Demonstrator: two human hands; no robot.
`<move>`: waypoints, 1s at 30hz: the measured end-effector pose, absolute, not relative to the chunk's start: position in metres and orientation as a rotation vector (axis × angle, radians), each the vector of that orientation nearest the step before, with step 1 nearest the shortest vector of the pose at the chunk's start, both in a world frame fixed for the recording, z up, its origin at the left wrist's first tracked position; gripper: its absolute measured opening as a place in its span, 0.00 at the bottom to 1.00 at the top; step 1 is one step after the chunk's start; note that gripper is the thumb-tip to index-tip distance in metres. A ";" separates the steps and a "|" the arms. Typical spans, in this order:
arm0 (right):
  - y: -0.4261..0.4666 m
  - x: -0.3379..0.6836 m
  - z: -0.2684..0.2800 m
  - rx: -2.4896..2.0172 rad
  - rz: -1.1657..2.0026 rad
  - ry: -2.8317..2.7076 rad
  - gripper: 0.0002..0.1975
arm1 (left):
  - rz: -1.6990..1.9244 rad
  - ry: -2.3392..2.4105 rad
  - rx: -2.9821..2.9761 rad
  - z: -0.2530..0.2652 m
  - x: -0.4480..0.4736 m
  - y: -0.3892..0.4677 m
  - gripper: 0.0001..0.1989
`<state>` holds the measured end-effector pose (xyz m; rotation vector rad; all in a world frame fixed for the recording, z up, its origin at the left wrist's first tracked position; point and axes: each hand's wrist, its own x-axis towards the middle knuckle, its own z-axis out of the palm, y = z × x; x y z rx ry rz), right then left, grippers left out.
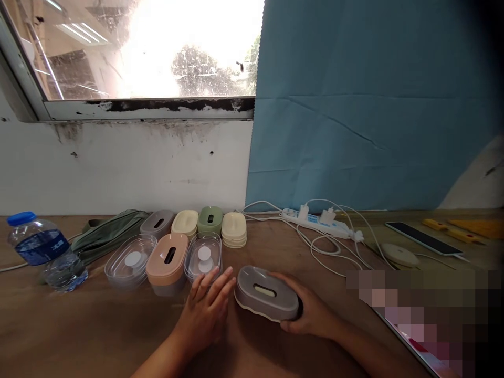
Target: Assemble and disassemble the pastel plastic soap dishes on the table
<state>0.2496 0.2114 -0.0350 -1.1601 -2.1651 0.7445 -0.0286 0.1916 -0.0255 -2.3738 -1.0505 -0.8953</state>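
Note:
A grey oval box lid (268,294) with a slot in its top and a cream layer along its lower edge is in my right hand (309,307), which grips its right end. To the left of it, my left hand (208,307) is held with its fingers stretched out, holding nothing. Just beyond those fingers stands a clear plastic container (203,252) with white discs inside. A peach-topped box (168,262) with a grey base is beside it, and another clear container (132,260) lies farther left.
Along the wall are a grey lid (157,224), a cream stack (185,224), a green lid (210,219) and another cream stack (234,229). A water bottle (47,252) tilts beside a green pouch (112,236). A power strip (318,223) with loose cables and a phone (423,238) are at right.

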 end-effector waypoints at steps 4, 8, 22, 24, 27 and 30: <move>0.210 0.255 -0.033 -1.091 0.892 -2.237 0.43 | -0.988 -0.777 -2.541 -0.024 -0.022 0.183 0.15; 0.208 0.257 -0.032 -1.061 0.970 -2.297 0.44 | -1.071 -0.621 -2.709 -0.020 -0.015 0.181 0.08; 0.219 0.248 -0.030 -1.136 0.714 -1.934 0.33 | -1.169 -0.783 -2.868 -0.029 -0.023 0.182 0.20; 0.225 0.240 -0.023 -1.199 0.657 -1.937 0.26 | -1.163 -0.852 -2.979 -0.027 -0.023 0.180 0.21; 0.228 0.223 -0.010 -1.317 0.546 -2.092 0.23 | -1.001 -0.730 -3.191 -0.019 -0.022 0.177 0.13; 0.226 0.201 0.001 -1.441 0.423 -2.271 0.26 | -0.671 -0.580 -3.421 -0.002 -0.021 0.174 0.09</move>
